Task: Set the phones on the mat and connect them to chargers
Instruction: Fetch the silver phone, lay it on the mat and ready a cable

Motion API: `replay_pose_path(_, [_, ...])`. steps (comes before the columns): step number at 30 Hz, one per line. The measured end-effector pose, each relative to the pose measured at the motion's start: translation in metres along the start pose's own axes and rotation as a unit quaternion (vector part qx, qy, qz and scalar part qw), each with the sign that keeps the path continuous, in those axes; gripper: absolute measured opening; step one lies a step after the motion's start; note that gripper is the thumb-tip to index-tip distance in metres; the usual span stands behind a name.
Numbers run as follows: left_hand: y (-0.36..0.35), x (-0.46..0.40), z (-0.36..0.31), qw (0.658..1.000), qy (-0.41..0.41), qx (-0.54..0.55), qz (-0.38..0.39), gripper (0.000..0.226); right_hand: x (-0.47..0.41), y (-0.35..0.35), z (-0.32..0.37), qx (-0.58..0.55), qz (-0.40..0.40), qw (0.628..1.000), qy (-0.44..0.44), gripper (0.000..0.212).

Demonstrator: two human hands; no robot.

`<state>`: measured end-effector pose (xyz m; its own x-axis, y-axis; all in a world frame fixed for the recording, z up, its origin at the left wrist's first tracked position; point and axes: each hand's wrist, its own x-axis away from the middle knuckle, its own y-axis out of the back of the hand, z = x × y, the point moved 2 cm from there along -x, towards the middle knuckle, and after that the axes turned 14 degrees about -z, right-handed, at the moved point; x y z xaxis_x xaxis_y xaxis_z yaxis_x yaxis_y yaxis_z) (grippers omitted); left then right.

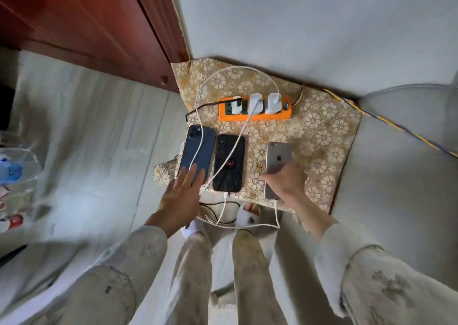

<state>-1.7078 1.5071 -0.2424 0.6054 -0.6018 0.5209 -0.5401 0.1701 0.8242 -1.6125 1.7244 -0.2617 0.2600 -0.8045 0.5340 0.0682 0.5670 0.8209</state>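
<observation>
Three phones lie face down on the gold floral mat (322, 136). The dark blue phone (197, 148) is at the left, and my left hand (183, 193) rests flat on its near end with straight fingers. A black phone (229, 162) lies in the middle with a white cable plugged into its near end. The silver phone (277, 158) is at the right; my right hand (285, 182) grips its near half, and a white cable leaves its bottom end. An orange power strip (255, 115) at the back of the mat holds three white chargers (256, 102).
A red-brown wooden cabinet (99, 27) stands at the back left. A striped cord (386, 121) runs from the strip off to the right. White cables loop over the mat's near edge above my feet (247, 215). Plastic items (14, 171) sit at the far left.
</observation>
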Motion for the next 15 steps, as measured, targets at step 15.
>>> replay_pose_path(15, [-0.037,-0.019,0.025,0.996,0.045,-0.041,-0.068,0.072,0.000,-0.037,0.004,0.074,-0.071,0.992,0.074,0.089])
